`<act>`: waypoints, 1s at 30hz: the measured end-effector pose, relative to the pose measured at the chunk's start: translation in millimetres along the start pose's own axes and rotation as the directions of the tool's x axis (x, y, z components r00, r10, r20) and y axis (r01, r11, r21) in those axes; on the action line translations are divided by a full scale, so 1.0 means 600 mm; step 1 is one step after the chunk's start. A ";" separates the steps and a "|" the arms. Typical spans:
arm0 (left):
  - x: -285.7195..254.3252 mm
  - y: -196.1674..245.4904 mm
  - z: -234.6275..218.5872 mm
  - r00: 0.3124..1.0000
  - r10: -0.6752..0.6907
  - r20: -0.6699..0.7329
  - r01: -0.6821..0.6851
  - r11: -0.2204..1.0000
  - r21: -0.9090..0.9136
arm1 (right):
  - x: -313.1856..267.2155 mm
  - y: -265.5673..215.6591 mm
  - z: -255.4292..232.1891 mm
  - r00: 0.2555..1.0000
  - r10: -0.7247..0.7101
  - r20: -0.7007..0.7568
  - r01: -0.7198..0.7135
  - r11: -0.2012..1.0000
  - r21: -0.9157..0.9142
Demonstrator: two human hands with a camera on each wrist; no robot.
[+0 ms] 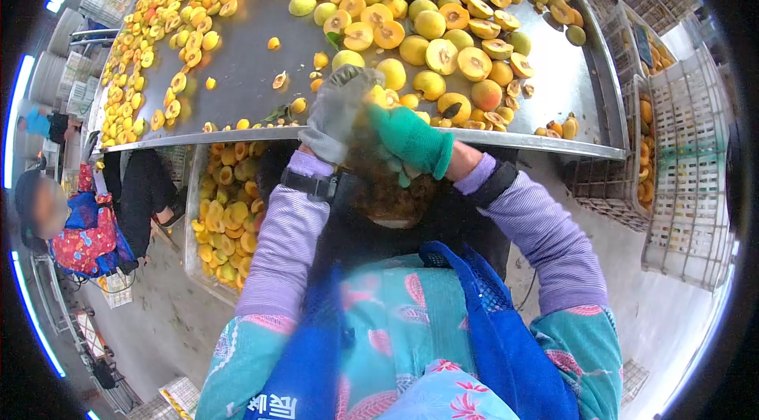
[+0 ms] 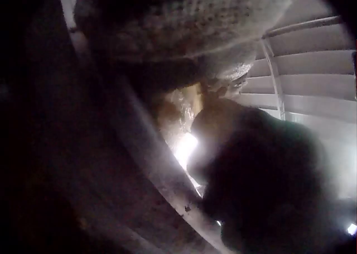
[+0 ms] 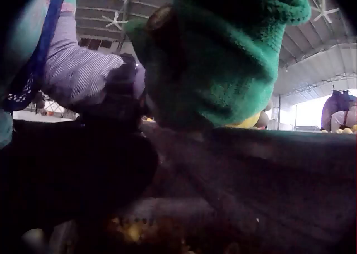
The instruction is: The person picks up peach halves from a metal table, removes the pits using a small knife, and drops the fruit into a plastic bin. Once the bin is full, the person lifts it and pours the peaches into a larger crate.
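A grey sheet-metal worktop (image 1: 229, 33) with a raised rim stands over a grey concrete floor (image 1: 178, 305). Stacked white plastic lattice crates (image 1: 688, 175) stand to its right. Long white tube lights (image 1: 36, 317) glow at far left; white three-bladed ceiling fans (image 3: 325, 10) hang beneath a ribbed, pale metal roof (image 3: 318, 58).

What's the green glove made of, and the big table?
The green glove looks like knitted yarn, soft and matte, because tiny stitches show. The table looks like smooth metal, maybe steel: it's grey and shines brightly where light hits it.
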State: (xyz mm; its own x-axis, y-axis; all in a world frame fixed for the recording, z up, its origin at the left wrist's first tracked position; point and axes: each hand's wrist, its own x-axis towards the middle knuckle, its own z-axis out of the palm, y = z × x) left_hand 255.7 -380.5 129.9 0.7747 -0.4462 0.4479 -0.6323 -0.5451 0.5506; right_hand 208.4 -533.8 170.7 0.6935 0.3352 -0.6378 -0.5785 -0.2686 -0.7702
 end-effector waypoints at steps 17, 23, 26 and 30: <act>0.022 0.021 0.028 0.827 -0.555 0.088 0.555 0.781 -0.286 | 0.068 0.072 0.017 0.898 -0.433 -0.074 0.431 0.901 -0.044; 0.012 0.011 0.019 0.850 -0.527 0.010 0.510 0.818 -0.266 | 0.102 0.084 0.027 0.799 -0.589 -0.124 0.549 0.797 -0.252; 0.024 0.000 0.047 0.763 -0.645 -0.043 0.495 0.626 -0.602 | 0.124 0.099 0.038 0.590 -0.772 -0.238 0.570 0.606 -0.554; 0.006 -0.018 0.042 0.928 -0.327 -0.180 0.261 0.913 -0.315 | 0.131 0.131 0.061 0.316 -0.930 -0.189 0.448 0.322 -0.834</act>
State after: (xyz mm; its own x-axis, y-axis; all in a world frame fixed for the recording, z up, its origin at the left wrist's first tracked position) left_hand 265.0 -394.0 107.7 0.9258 -0.1082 0.3621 -0.3746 -0.3900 0.8412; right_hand 202.1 -495.6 60.3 0.8384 0.1848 0.5129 0.4825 -0.6894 -0.5404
